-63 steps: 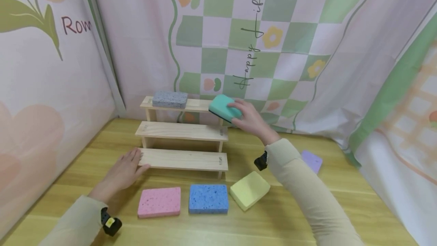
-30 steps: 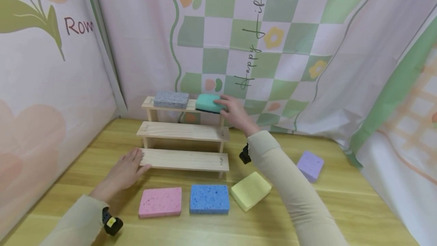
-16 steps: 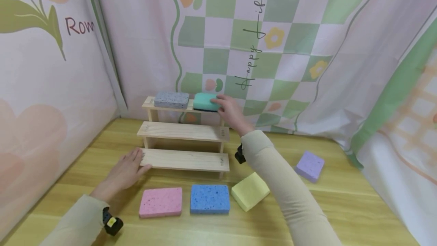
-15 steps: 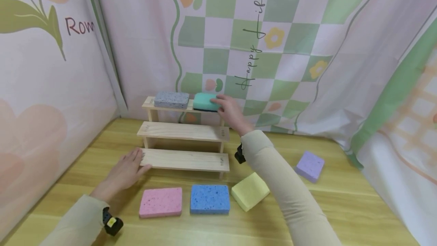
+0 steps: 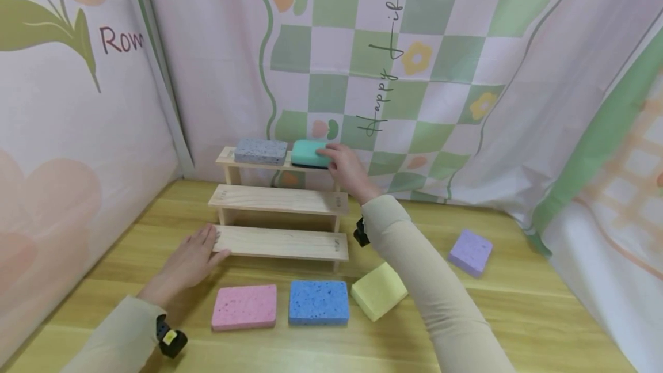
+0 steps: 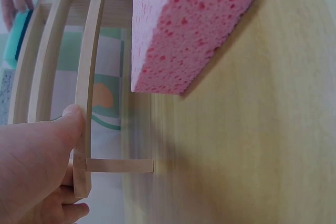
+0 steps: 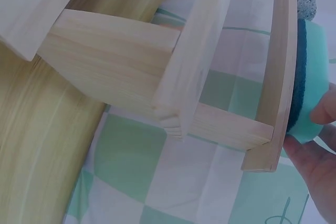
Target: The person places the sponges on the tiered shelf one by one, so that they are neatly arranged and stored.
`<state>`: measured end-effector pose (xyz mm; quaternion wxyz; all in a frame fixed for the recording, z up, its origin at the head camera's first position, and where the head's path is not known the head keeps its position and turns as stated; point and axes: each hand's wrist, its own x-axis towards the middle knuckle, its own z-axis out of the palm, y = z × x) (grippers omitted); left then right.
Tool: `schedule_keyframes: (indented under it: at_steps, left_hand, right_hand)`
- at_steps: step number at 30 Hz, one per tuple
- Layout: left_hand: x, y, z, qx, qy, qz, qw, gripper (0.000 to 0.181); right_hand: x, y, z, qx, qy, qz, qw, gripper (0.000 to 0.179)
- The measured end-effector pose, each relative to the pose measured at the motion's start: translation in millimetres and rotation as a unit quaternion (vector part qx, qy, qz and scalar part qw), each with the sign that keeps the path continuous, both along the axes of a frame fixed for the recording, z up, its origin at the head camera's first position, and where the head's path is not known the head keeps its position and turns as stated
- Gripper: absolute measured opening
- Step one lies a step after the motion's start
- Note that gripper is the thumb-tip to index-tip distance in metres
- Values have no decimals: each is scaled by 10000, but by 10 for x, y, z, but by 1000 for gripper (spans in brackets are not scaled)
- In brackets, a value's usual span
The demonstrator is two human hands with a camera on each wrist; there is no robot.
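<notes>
Front of wood-grain table: pink sponge, blue sponge, both pitted and lying flat, then a pale yellow sponge set at an angle. Left hand clamped on the left end of the lowest shelf of the three-tier wooden rack, thumb at the front edge. Purple sponge on the table, well to the right of the rack. Right hand, well apart from the left, grips the right end of the teal sponge. Teal sponge: smooth bright body, rounded corners, thin dark layer underneath; lies flat, dark side down, on the right part of the top shelf. Speckled grey sponge just beside it, same shelf, left. Behind: checked curtain, script reading "Happy Life" upward; left cloth reads "Rom", cut off at its edge.
</notes>
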<state>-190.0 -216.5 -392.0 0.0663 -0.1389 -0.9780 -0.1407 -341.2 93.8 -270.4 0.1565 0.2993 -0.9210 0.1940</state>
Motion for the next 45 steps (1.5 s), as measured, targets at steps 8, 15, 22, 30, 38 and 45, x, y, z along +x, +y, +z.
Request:
schedule_keyframes:
  at_steps: [8, 15, 22, 30, 38, 45]
  left_hand:
    - [16, 11, 14, 35, -23, -3, 10000, 70]
    - [14, 15, 15, 36, -19, 11, 10000, 70]
    - [3, 12, 0, 4, -10, 19, 10000, 70]
    - [-1, 11, 0, 4, 1, 26, 10000, 70]
    - [-6, 12, 1, -9, -6, 26, 10000, 71]
    - [-4, 4, -12, -31, 64, -12, 10000, 70]
  right_hand:
    - [-13, 12, -6, 12, 2, 92, 10000, 47]
    - [-9, 16, -17, 10, 63, 129, 9999, 48]
    - [-5, 37, -20, -115, 147, 165, 9997, 50]
    - [79, 98, 48, -585, 99, 298, 9978, 49]
    - [184, 283, 116, -980, 232, 508, 9936, 43]
    - [324, 538, 127, -1245, 111, 424, 9913, 43]
